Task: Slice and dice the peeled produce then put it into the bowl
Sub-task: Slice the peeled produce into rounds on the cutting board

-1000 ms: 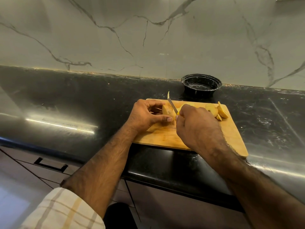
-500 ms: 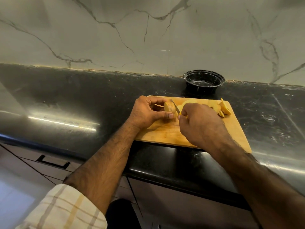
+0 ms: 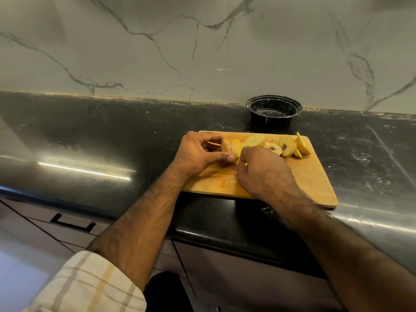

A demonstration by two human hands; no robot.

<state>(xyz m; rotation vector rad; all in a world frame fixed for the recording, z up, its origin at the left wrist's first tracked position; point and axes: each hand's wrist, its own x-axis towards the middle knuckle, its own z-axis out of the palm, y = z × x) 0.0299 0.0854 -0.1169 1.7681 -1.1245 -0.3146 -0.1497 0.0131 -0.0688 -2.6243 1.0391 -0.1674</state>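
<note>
A peeled piece of fruit (image 3: 229, 146), pale yellow and probably a pear or apple, is steadied on the far left part of a wooden cutting board (image 3: 310, 176) by the left hand (image 3: 198, 154), whose curled fingers and thumb pinch it from either side. The right hand (image 3: 263, 174) is closed just beside it, apparently around a knife handle; only a sliver of yellow shows at the thumb, and the blade cannot be made out. The slice in hand is judged best finished with the left fingertips tucked back from the cutting line and the piece pressed flat against the board, so that it cannot roll as the blade is drawn down. The held piece appears to lie with its long axis running roughly left to right along the board, its cut face turned toward the right hand, though much of it is hidden by the fingers. Cut slices (image 3: 286, 146), some showing core hollows, are heaped toward the board's far right corner, well apart from the held piece. A black bowl (image 3: 273, 110) is seen just beyond the board on the dark countertop (image 3: 90, 136), with nothing visible inside it.
</note>
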